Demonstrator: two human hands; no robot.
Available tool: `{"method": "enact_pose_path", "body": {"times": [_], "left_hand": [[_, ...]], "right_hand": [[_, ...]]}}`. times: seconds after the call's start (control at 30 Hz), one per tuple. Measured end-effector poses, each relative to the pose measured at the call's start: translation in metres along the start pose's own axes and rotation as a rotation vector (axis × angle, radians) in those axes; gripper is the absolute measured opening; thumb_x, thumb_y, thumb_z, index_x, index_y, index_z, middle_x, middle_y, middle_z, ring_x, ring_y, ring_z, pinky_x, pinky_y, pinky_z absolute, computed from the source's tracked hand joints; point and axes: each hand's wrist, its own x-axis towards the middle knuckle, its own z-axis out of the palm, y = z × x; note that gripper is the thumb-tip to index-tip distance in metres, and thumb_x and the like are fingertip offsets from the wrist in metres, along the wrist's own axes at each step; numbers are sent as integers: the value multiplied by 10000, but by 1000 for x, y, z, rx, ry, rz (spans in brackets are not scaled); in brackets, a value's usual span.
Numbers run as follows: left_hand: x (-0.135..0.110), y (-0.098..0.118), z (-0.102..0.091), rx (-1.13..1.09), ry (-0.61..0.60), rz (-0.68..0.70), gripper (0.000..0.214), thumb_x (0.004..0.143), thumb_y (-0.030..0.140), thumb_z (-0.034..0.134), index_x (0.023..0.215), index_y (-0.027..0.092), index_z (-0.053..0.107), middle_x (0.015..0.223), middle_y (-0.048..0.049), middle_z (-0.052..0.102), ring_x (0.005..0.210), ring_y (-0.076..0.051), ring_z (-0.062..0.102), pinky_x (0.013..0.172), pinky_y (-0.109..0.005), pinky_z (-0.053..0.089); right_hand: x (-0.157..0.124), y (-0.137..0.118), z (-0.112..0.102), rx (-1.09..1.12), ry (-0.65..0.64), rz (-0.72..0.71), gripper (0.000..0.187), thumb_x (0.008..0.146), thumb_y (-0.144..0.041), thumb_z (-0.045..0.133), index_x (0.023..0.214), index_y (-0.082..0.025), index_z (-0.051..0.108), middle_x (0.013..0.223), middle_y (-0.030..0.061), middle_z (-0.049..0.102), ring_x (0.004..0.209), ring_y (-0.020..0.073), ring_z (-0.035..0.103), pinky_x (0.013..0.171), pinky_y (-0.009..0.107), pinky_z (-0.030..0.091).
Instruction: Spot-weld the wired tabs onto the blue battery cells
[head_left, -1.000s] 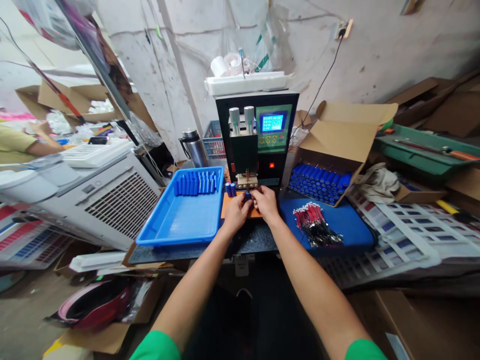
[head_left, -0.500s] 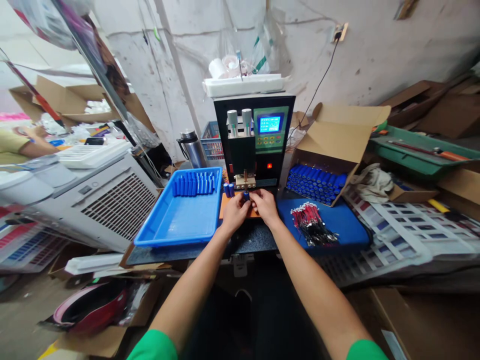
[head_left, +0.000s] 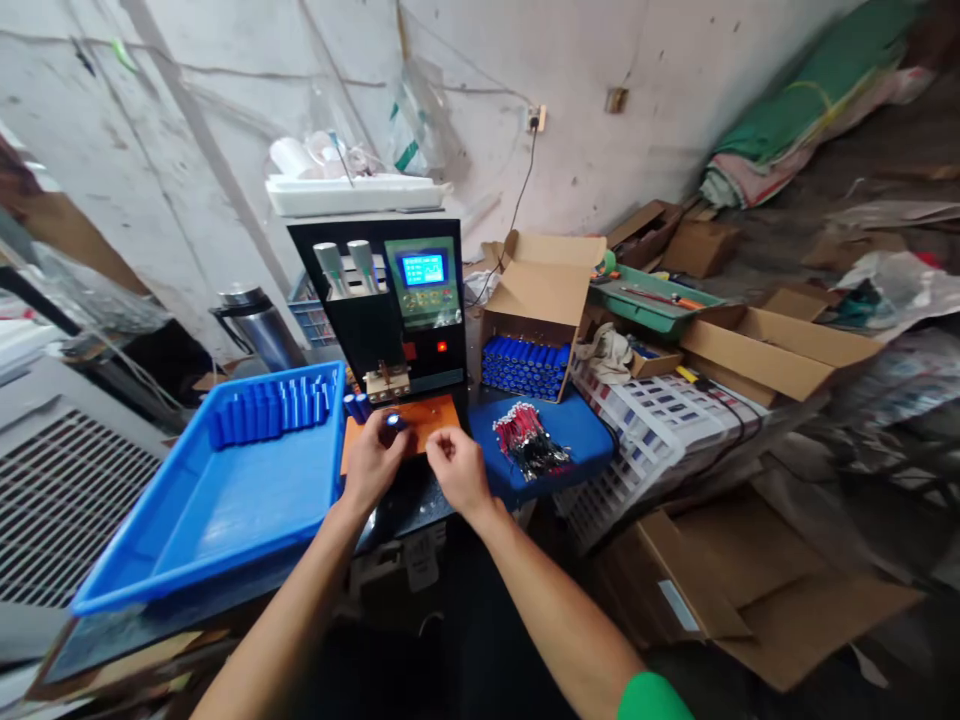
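My left hand (head_left: 375,460) is closed around a blue cylindrical battery cell (head_left: 394,421), its end facing up, over an orange mat (head_left: 431,412). My right hand (head_left: 459,468) is apart from it, to the right by the mat's edge, with thumb and fingers pinched together. Whatever those fingers hold, if anything, is too small to make out. Beside my left hand two more blue cells (head_left: 357,406) stand upright, below the electrode block (head_left: 387,380) of a black spot welder (head_left: 427,360) with a lit screen.
A blue tray (head_left: 225,540) at left holds a row of blue cells. At right, red and black wire leads (head_left: 529,440) lie on a blue pad (head_left: 585,440). Behind them stands an open carton (head_left: 544,275) packed with blue cells. A steel flask (head_left: 262,325) stands behind the tray.
The view has turned right. Both hands have come away from the electrodes towards me; my right hand has moved off from the cell, which stays in my left hand.
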Motion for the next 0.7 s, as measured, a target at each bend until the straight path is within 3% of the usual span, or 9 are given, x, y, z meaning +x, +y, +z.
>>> {"method": "enact_pose_path", "body": {"times": [0.13,0.23,0.33,0.5,0.7], "left_hand": [[-14,23,10,-125,8,-40,402,799,395,675,1143,202,600,875,-22,693,776,-174,662,737,-286,525],[-16,40,34,-399,-38,-148,447,775,451,704,1108,171,604,901,-54,705,822,-194,693,789,-327,563],[-11,54,63,-661,-76,-252,525,738,484,744,1112,149,590,934,-77,709,812,-196,712,797,-357,593],[5,77,109,-824,-102,-310,503,740,433,782,1097,126,607,858,-62,709,807,-177,714,857,-373,594],[43,102,165,-943,-36,-306,423,772,373,784,1061,118,610,877,-83,708,838,-172,710,894,-383,580]], "right_hand": [[-83,22,-15,-52,-67,32,142,864,-288,540,813,-200,641,738,17,647,646,160,595,621,255,482],[-144,53,-24,-104,-74,146,140,851,-255,530,773,-202,634,707,17,638,630,169,591,594,263,479],[-185,77,-32,-176,-91,188,136,840,-229,521,749,-213,620,698,23,634,633,186,604,598,279,489],[-195,95,-31,-323,-233,104,153,786,-119,512,781,-231,616,729,20,639,673,196,638,635,273,485],[-182,110,-17,-393,-203,56,181,722,-86,512,766,-246,584,703,4,633,637,201,647,592,260,458]]}}
